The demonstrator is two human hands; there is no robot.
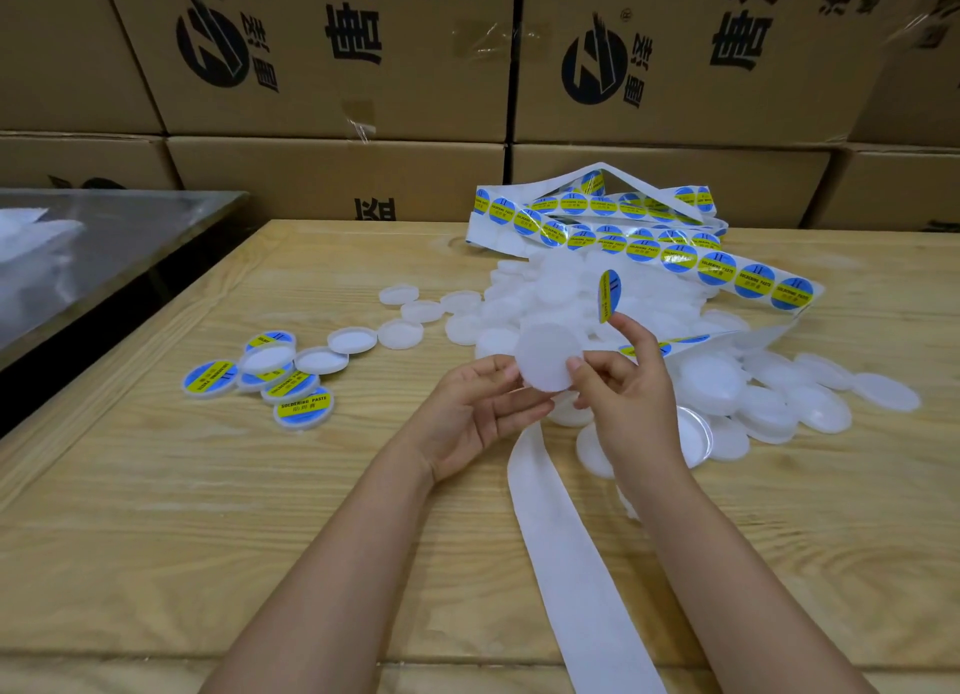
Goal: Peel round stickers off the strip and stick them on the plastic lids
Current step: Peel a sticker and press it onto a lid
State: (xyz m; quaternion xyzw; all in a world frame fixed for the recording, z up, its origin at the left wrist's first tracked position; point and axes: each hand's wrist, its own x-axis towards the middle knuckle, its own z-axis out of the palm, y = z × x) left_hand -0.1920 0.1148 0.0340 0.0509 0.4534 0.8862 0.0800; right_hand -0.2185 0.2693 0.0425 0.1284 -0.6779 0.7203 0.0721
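Labelled lids (304, 407) lie at the left of the surface (208, 511). At centre the left hand (478, 413) pinches a blank lid (548, 358), likely light and stiff, by its rim, face tilted up. The right hand (628, 387), loosely curled, holds a flimsy-looking sticker (610, 296) by its lower edge, standing upright and edge-on just above the lid.

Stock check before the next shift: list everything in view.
table: one, pale wood, underneath
boxes: several, brown, stacked behind
metal table: one, grey, far left
sticker strip: one, blue-yellow stickers, looped back right
empty backing: one, white, trailing to near edge
labelled lids: about five, blue-yellow tops, left
plain lids: many, white, heaped centre-right
held lid: one, white, between both hands
peeled sticker: one, blue-yellow, above held lid
left hand: holds held lid
right hand: holds peeled sticker, thumb on held lid
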